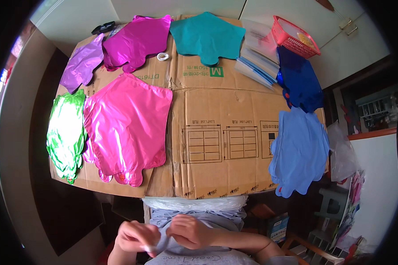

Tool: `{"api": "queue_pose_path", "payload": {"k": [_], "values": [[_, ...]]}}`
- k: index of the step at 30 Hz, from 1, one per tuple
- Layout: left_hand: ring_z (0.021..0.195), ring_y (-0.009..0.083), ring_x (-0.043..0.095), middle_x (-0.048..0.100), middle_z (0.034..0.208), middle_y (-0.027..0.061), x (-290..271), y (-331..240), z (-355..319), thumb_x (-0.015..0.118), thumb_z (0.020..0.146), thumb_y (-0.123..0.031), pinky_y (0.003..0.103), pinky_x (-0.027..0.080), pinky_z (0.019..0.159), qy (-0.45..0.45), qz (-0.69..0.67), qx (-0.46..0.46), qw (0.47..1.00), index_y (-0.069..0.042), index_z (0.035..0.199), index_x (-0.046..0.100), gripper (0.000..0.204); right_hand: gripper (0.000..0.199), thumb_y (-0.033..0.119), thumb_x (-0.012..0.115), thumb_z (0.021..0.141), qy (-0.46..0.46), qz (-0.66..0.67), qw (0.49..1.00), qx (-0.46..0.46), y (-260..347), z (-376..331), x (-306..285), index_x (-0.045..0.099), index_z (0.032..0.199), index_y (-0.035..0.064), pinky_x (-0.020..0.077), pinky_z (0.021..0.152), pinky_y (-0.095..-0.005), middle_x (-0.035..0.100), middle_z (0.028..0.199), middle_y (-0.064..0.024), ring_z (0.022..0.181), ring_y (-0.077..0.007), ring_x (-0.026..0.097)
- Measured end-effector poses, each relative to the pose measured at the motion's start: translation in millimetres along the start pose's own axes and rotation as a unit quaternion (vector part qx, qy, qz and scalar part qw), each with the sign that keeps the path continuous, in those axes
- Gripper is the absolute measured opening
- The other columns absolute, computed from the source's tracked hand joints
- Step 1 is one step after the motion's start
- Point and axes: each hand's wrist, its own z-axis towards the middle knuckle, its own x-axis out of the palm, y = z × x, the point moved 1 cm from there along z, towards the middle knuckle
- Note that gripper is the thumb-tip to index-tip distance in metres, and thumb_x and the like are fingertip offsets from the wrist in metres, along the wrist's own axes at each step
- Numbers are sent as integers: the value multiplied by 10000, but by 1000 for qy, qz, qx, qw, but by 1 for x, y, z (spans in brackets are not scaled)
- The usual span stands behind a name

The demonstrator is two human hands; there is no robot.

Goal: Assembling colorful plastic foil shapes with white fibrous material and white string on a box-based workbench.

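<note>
Both hands are close together in front of my body, nearer than the table's front edge. My left hand (138, 235) has its fingers curled, with a small whitish patch by the fingertips that I cannot make out. Beside it, my right hand (189, 231) is closed with bent fingers; whatever it may hold is hidden. Neither touches the flat foil balloons on the table. The nearest are a stack of shiny pink foil balloons (130, 126), a green foil balloon stack (65, 134) to its left, and a light blue foil balloon stack (300, 148) at the right.
Flattened cardboard (208, 104) covers the table. Along the back lie lilac (83, 62), magenta (139, 40) and teal foil balloons (208, 36), plus a white ring-shaped roll (162, 56). Clear plastic sleeves (257, 66), a red basket (294, 37) and dark blue foil balloons (300, 79) occupy the far right.
</note>
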Motion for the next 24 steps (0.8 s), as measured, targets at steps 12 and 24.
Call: {"api": "queue_pose_path", "payload": {"k": [12,24], "values": [[680,162,547,679,784,89,4,-13,-8,602,735,17,312,430,620,-208,171,-14,963,61,911,674,195,116,55,556,788,-38,13,999,14,-22,18,25,524,898,37,410,794,-381,544,776,-91,789,-270,549],[483,144,437,489,490,26,-3,-36,-44,595,800,-87,310,290,407,-262,41,49,963,-80,650,475,192,132,66,552,812,44,-63,996,-34,-78,25,56,561,937,25,434,838,-385,571,885,-104,926,-273,562]]}}
